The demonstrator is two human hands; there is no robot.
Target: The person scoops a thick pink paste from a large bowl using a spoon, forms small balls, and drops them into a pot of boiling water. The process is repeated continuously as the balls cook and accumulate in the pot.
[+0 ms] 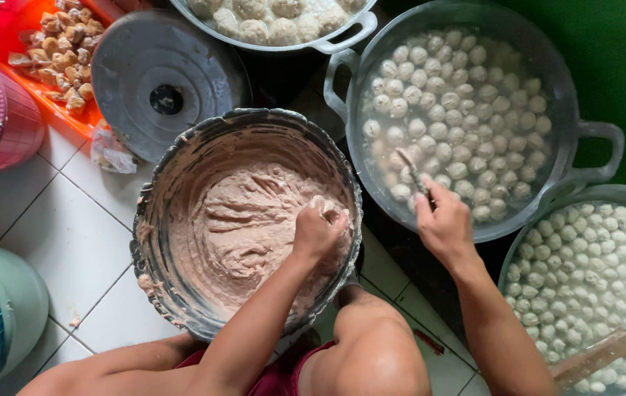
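The person sits low over the white tiled floor (71, 242), knees drawn up, both forearms reaching forward. The left hand (318, 229) is curled into a fist inside the big round basin (153, 220), squeezing the pinkish-brown paste (243, 227) so a small lump pushes up between thumb and forefinger. Just to the right, the right hand (441, 224) is pinched shut on a spoon (410, 167), whose tip dips into the water of a two-handled metal pot (584, 158) crowded with pale meatballs (467, 110). Beside the right forearm a second pot (540, 227) holds more white balls. Farther off lie a grey lid (159, 81), a third pot (342, 37) of larger balls, and an orange tray (71, 117) of brown fried pieces (63, 51).
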